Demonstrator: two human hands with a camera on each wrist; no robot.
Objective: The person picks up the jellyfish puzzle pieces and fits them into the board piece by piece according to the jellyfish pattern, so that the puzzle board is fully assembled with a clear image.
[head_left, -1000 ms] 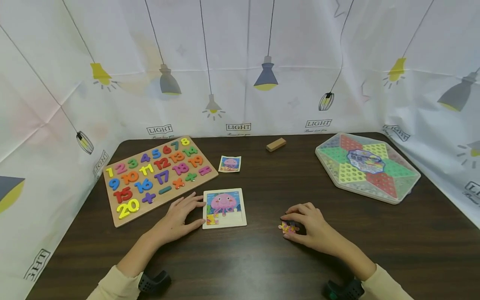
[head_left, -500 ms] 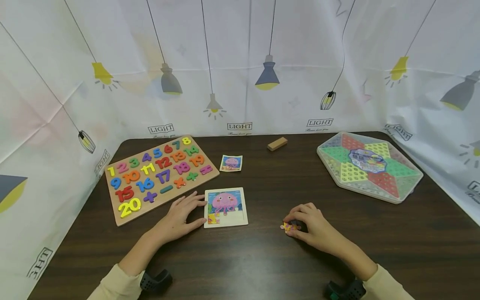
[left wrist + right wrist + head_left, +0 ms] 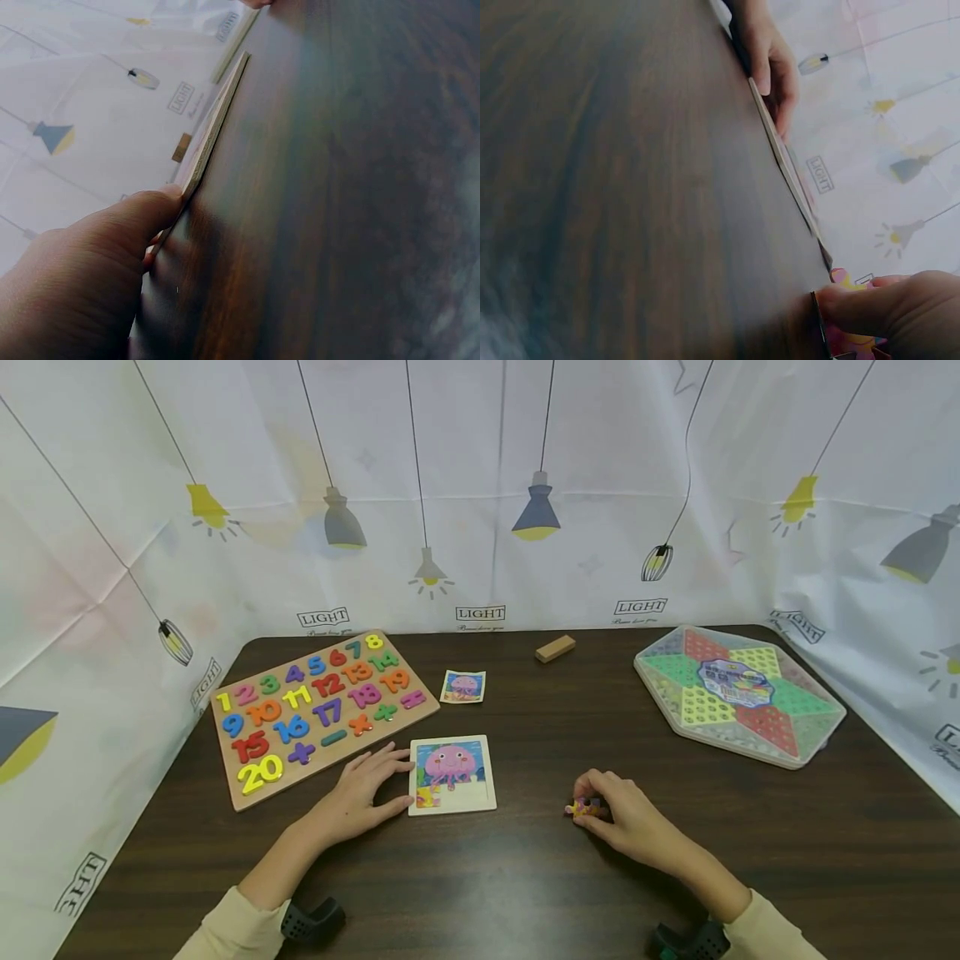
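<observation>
In the head view my left hand [image 3: 358,793] rests at the left edge of a small jigsaw board [image 3: 452,808], its thumb and fingertips touching the rim. The board shows a pink octopus-like creature on blue, with a bare pale strip at the lower right. The left wrist view has the thumb [image 3: 161,206] against the board's thin edge [image 3: 217,124]. To the right of the board, my right hand [image 3: 628,814] pinches a small pink and yellow jigsaw piece [image 3: 579,808] between thumb and fingers, close over the table. Fingers partly cover the piece [image 3: 840,279] in the right wrist view.
A wooden number board [image 3: 315,714] lies at the left, close to my left hand. Behind the jigsaw stand a small picture card [image 3: 462,687] and a wooden block [image 3: 555,648]. A hexagonal game box [image 3: 738,693] occupies the back right of the dark table [image 3: 480,893].
My right fingers have shifted and arched around the jigsaw piece, which has turned slightly and moved a little to the right. The left hand stays at the board's edge.
</observation>
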